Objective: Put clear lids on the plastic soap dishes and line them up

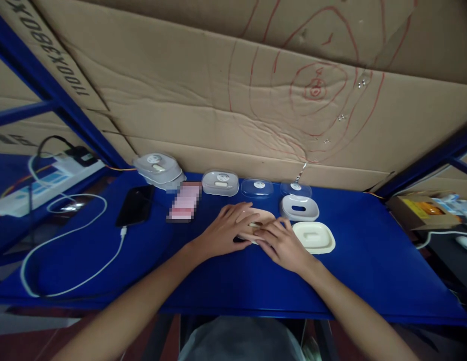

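A pale pink oval plastic box (264, 215) with a slot in its top sits on the blue table between my hands. My left hand (227, 230) grips it from the left, fingers stretched across the top and thumb at the near side. The bent fingers of my right hand (282, 243) press on the box's right part near the slot; fingers hide much of it. Just right of that hand lies a cream oval tray (314, 238) with a raised middle. Behind the tray stands a whitish oval box (300, 208) with an open slot.
Two clear lids (257, 188) with round stickers and a lidded grey box (220, 184) line the back, beside stacked boxes (158, 169). A pixelated pink item (185, 201), a phone (134, 205) on a white cable (67, 293) and a power strip (26, 193) are leftward.
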Motion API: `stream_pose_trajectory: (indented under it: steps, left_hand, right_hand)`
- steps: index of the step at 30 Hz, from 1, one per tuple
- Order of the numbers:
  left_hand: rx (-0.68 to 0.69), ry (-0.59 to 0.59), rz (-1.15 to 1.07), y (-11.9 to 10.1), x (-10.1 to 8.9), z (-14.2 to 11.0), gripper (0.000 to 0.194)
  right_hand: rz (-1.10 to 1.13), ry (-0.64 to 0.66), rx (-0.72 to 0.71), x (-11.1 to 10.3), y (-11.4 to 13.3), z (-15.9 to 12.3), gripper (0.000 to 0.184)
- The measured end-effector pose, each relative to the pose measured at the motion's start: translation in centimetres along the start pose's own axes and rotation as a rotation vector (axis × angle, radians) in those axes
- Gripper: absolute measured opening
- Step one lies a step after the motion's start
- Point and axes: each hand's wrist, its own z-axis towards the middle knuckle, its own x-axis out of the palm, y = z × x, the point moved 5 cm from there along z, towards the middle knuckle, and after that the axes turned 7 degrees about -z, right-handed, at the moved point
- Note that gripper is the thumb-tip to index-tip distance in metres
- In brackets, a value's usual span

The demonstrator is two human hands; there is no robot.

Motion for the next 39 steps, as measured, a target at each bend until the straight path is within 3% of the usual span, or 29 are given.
stream_pose_trajectory:
  steps: [3, 7, 12, 17, 20, 23, 27, 30, 34, 36, 39]
  left_hand:
    - [-0.043, 0.039, -0.103, 0.2, 0.9, 0.1, 0.067]
    - [-0.085, 0.001, -0.117, 1.1, 1.4, -0.1, 0.074]
    - [-0.095, 0.038, -0.201, 1.9, 2.2, -0.3, 0.074]
    - [-0.112, 0.046, -0.242, 2.1, 1.9, -0.2, 0.075]
    - [-0.155, 0.09, -0.202, 2.5, 1.1, -0.3, 0.069]
    - [-0.206, 0.125, -0.151, 3.0, 0.0, -0.6, 0.068]
    - [-0.226, 0.14, -0.125, 3.1, -1.1, -0.8, 0.067]
    - [-0.223, 0.159, -0.127, 2.9, -1.3, -0.9, 0.065]
    - [-0.213, 0.162, -0.135, 3.0, -1.3, -1.1, 0.064]
    - [-0.231, 0.14, -0.155, 3.3, -1.1, -1.1, 0.072]
    - [-0.284, 0.067, -0.246, 3.9, -0.8, -1.2, 0.1]
  right_hand:
    - [-0.089, 0.026, -0.017, -0.2, 0.4, 0.2, 0.025]
    - [-0.159, 0.063, -0.084, -0.7, 0.3, 0.1, 0.025]
    - [-0.087, 0.221, -0.074, -0.3, 0.1, -0.2, 0.038]
    - [0.077, 0.211, -0.029, -0.4, -0.1, -0.2, 0.034]
    - [0.197, 0.173, 0.015, -0.3, -1.8, 0.7, 0.034]
    - [0.093, 0.107, 0.133, 0.8, -5.2, 3.1, 0.042]
    - [-0.106, 0.238, 0.244, 3.4, -8.8, 6.8, 0.053]
    - [-0.117, 0.273, 0.236, 3.9, -9.8, 8.3, 0.056]
    - [-0.084, 0.28, 0.22, 3.6, -10.5, 8.4, 0.074]
    - [-0.047, 0.286, 0.211, 3.3, -10.8, 7.9, 0.07]
    - [0.0, 0.23, 0.213, 1.9, -10.6, 6.7, 0.065]
